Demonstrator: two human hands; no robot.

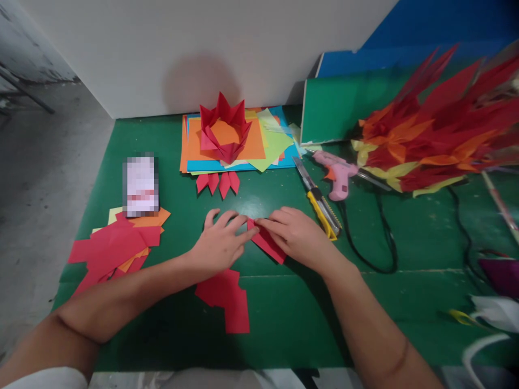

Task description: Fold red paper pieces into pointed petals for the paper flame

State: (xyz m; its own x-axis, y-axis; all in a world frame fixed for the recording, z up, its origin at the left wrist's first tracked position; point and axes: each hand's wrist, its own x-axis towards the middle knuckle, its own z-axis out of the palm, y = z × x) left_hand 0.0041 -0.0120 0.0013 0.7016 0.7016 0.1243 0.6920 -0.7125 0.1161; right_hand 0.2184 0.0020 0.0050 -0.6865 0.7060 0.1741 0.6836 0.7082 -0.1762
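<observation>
A small folded piece of red paper (267, 242) lies on the green table in front of me, under the fingers of both hands. My left hand (222, 237) pins its upper left corner with the fingertips, while its other fingers are spread. My right hand (298, 233) has its fingers bent together and presses on the top and right side of the same paper. Closer to me, loose red paper pieces (236, 302) lie partly under my left wrist. Beyond my hands, several folded red paper points (219, 183) stick out near a red folded paper ring (226, 141).
The ring stands on stacked coloured paper (194, 151). A phone (140, 185) lies on red and orange cutouts (117, 243) at left. To the right are a yellow cutter (320, 208), a pink glue gun (338, 173) with a black cord, and a red-orange paper flower arrangement (430, 135).
</observation>
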